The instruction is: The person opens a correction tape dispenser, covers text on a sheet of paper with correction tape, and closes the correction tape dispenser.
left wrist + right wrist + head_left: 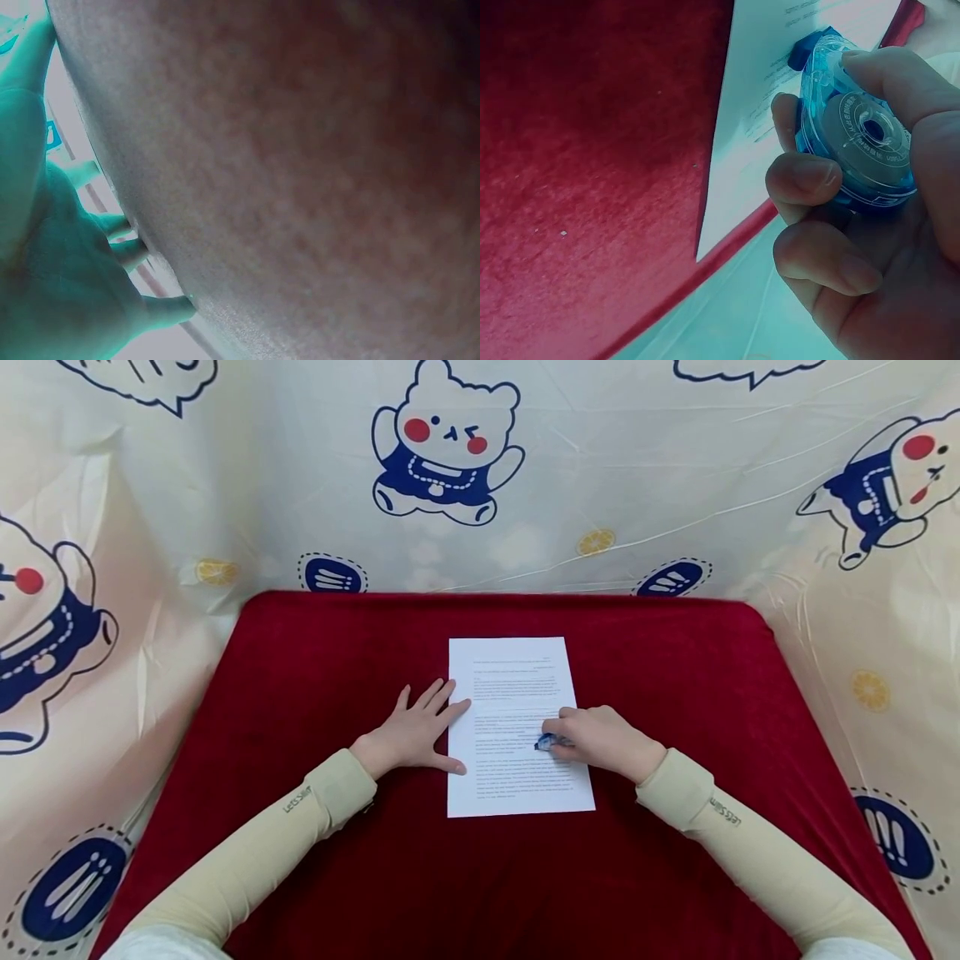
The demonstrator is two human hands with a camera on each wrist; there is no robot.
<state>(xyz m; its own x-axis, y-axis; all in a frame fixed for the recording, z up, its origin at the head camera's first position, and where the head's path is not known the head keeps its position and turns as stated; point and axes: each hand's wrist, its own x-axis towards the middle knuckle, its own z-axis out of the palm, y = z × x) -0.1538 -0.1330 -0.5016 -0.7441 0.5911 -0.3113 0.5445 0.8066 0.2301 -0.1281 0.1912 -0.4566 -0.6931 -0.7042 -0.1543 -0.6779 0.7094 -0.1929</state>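
A printed sheet of paper (pixel 517 693) lies on the red cloth, its rows of small text facing up. My left hand (pixel 416 731) lies spread at its left edge, thumb and fingertips on the margin. My right hand (pixel 603 739) is over the sheet's right side and grips a blue correction tape dispenser (pixel 551 742). In the right wrist view, the clear-blue correction tape (pixel 862 127) shows a round reel inside, with my thumb on one side and fingers curled round it. Its dark blue tip points at the lines of text. The left wrist view shows my left hand (pixel 67 255) with fingers extended.
A table covered in red velvet cloth (pixel 337 652) carries the sheet. Around its back and sides hangs a pale curtain (pixel 285 460) printed with cartoon bears and blue ovals. Cream sleeves (pixel 262 835) cover both forearms.
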